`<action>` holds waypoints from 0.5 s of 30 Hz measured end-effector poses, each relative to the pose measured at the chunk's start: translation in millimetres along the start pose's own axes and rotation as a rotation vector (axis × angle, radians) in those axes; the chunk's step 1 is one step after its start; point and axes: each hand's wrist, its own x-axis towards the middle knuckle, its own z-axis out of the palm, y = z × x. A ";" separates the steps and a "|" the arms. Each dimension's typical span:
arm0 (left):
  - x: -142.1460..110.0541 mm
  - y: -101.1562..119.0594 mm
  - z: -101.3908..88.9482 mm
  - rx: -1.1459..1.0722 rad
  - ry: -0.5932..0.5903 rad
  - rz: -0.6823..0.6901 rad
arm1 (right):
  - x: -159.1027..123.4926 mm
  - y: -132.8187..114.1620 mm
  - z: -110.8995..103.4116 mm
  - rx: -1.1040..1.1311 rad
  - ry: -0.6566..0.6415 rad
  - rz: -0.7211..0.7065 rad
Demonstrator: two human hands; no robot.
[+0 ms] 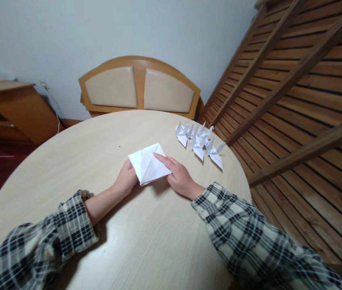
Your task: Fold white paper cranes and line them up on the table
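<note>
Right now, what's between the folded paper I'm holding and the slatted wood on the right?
Past your right hand, a group of white paper cranes stands on the tabletop between the folded paper and the slatted wood, in the head view.

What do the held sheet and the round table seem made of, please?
The held sheet: probably matte white paper, given its crisp creases and thin edges. The round table: perhaps wood or laminate with a slight sheen; its pale grain fits either.

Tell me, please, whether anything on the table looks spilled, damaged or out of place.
Only a tiny dark speck stands out, beyond the left hand, odd against the pale table; I cannot tell what it is. The paper and cranes show no obvious damage.
</note>
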 end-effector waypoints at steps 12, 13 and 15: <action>10.2 -2.4 -14.9 -0.043 -0.244 -0.110 | 0.3 7.6 -4.0 0.062 0.037 -0.021; 11.8 0.7 -21.1 -0.029 -0.318 -0.146 | 0.7 8.5 -4.8 0.074 0.042 -0.020; 15.6 8.0 -35.9 -0.010 -0.447 -0.204 | 1.3 10.8 -6.2 0.098 0.055 -0.017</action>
